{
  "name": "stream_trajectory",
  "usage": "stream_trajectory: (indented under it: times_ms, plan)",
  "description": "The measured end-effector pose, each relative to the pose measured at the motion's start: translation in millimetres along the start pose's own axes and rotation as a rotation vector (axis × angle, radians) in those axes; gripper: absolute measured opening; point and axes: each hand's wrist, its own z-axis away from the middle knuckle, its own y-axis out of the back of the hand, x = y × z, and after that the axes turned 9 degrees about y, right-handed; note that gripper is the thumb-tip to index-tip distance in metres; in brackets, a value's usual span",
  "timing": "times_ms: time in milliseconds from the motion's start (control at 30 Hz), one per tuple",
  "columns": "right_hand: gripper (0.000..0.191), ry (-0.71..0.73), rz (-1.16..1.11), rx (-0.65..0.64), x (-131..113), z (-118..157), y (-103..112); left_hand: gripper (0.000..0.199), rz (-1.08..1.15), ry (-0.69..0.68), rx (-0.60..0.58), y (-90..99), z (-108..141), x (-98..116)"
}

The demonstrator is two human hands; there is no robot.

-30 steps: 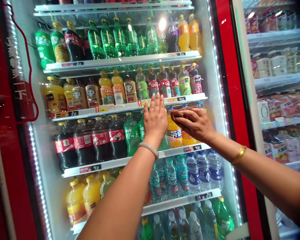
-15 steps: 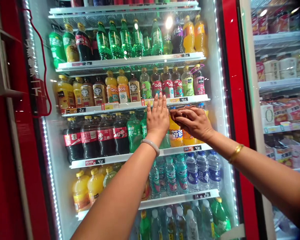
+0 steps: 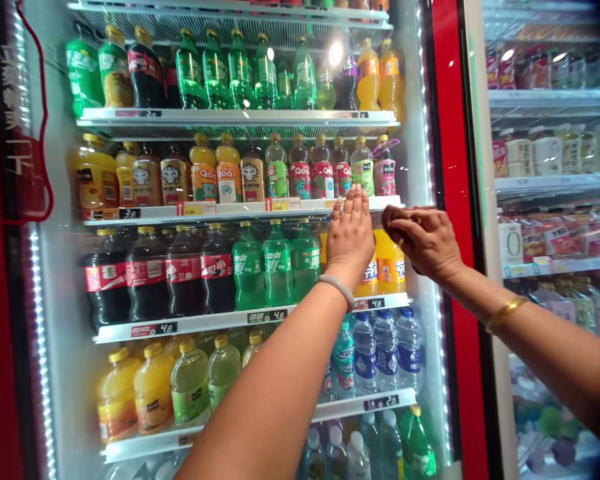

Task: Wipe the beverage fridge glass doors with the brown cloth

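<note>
My left hand [image 3: 351, 233], with a grey bangle at its wrist, is open and flat, fingers together and pointing up. It appears to rest on the glass front of the drinks fridge [image 3: 245, 212], before the orange soda bottles [image 3: 391, 260]. To its right, my right hand [image 3: 433, 243] is bent with its fingers closed, near the fridge's right side. A dark brown patch [image 3: 394, 223] shows at its fingertips; whether this is a held thing or a reflection is unclear. A gold bangle [image 3: 507, 313] circles the right wrist.
Shelves behind the glass hold cola bottles [image 3: 105, 277], green soda bottles [image 3: 277, 260], juice bottles [image 3: 155, 383] and water bottles [image 3: 386, 347]. The fridge's red frame [image 3: 457, 200] stands at the right. Beyond it is another cooler with packaged goods [image 3: 560, 230].
Both hands have moved right across the fridge front, the right one nearing its right side. My left hand stays flat. The view has shifted, so the shelves appear farther left.
</note>
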Motion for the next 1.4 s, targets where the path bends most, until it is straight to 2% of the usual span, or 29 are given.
stream_trajectory:
  times_ms: [33, 100, 167, 200, 233, 300, 333, 400, 433, 500, 567, 633, 667, 700, 733, 800, 900, 967, 1000, 1033, 1067, 1133, 1167, 1200, 1233, 1300, 1367, 1400]
  plan:
    - [0.023, -0.076, 0.016, 0.017, 11, 0, 2, 0.067, 0.005, -0.027, -0.002, -0.1, 1, -1]
    - [0.025, -0.343, 0.101, 0.111, 17, -11, -1, 0.07, 0.008, -0.097, 0.004, -0.6, 2, -3]
    - [0.03, -0.578, 0.197, 0.205, 3, -26, -10, 0.069, -0.001, -0.14, 0.011, -1.3, 1, -4]
    - [0.03, -0.639, 0.224, 0.22, -10, -31, -14, 0.068, -0.006, -0.141, 0.01, -1.6, 1, -4]
    - [0.031, -0.562, 0.204, 0.187, -22, -32, -17, 0.066, -0.01, -0.132, 0.004, -1.8, 1, -3]
    - [0.029, -0.294, 0.131, 0.124, -40, -22, -14, 0.064, -0.013, -0.113, -0.014, -1.8, 0, -3]
    - [0.028, -0.146, 0.086, 0.084, -41, -13, -10, 0.063, -0.012, -0.11, -0.02, -1.7, 0, -2]
    - [0.025, 0.061, 0.005, -0.002, -28, 3, 0, 0.063, -0.007, -0.11, -0.022, -1.3, 1, -2]
    - [0.022, 0.089, -0.022, -0.039, -17, 7, 5, 0.064, -0.003, -0.111, -0.022, -1.1, 1, -2]
    - [0.02, -0.02, -0.021, -0.052, 3, 3, 7, 0.065, 0.01, -0.111, -0.026, -0.4, 1, -3]
    - [0.025, -0.262, 0.054, 0.035, 9, -13, 0, 0.065, 0.024, -0.11, -0.035, 0.5, 1, -3]
    - [0.032, -0.489, 0.148, 0.161, -4, -29, -13, 0.064, 0.033, -0.111, -0.04, 1.5, 1, -3]
    - [0.034, -0.536, 0.171, 0.192, -15, -33, -19, 0.064, 0.033, -0.111, -0.042, 1.9, 1, -3]
    - [0.034, -0.526, 0.176, 0.193, -27, -33, -23, 0.063, 0.031, -0.11, -0.045, 2.2, 0, -2]
    - [0.034, -0.454, 0.167, 0.168, -37, -28, -24, 0.063, 0.028, -0.109, -0.046, 2.5, 0, -2]
    - [0.031, -0.186, 0.127, 0.082, -44, -10, -19, 0.062, 0.027, -0.103, -0.045, 2.8, 0, -2]
    - [0.028, 0.183, 0.052, -0.064, -16, 15, 1, 0.064, 0.034, -0.105, -0.042, 2.7, 1, -2]
    - [0.024, 0.265, 0.009, -0.171, 11, 17, 10, 0.065, 0.04, -0.107, -0.053, 2.3, 1, -2]
    - [0.024, 0.23, 0.008, -0.184, 21, 13, 11, 0.065, 0.044, -0.107, -0.058, 2.1, 1, -2]
    - [0.025, 0.129, 0.03, -0.147, 25, 6, 9, 0.065, 0.047, -0.108, -0.062, 1.7, 1, -2]
    - [0.028, -0.028, 0.072, -0.057, 24, -1, 4, 0.065, 0.05, -0.108, -0.061, 1.3, 1, -2]
    - [0.035, -0.389, 0.178, 0.182, 6, -12, -10, 0.065, 0.055, -0.112, -0.05, 0.8, 1, -3]
    - [0.037, -0.511, 0.217, 0.265, -6, -12, -16, 0.065, 0.054, -0.114, -0.042, 0.8, 1, -3]
    - [0.036, -0.541, 0.231, 0.287, -17, -9, -21, 0.064, 0.05, -0.115, -0.036, 1.1, 1, -3]
    - [0.034, -0.475, 0.22, 0.25, -26, -2, -21, 0.064, 0.04, -0.117, -0.033, 1.6, 1, -3]
    - [0.029, -0.148, 0.146, 0.061, -28, 20, -12, 0.063, 0.01, -0.117, -0.033, 2.9, 1, -2]
    - [0.025, 0.156, 0.044, -0.136, -10, 43, 7, 0.063, -0.015, -0.121, -0.032, 3.8, 2, -2]
    - [0.022, 0.204, -0.007, -0.208, 4, 50, 16, 0.063, -0.021, -0.125, -0.029, 3.8, 2, -2]
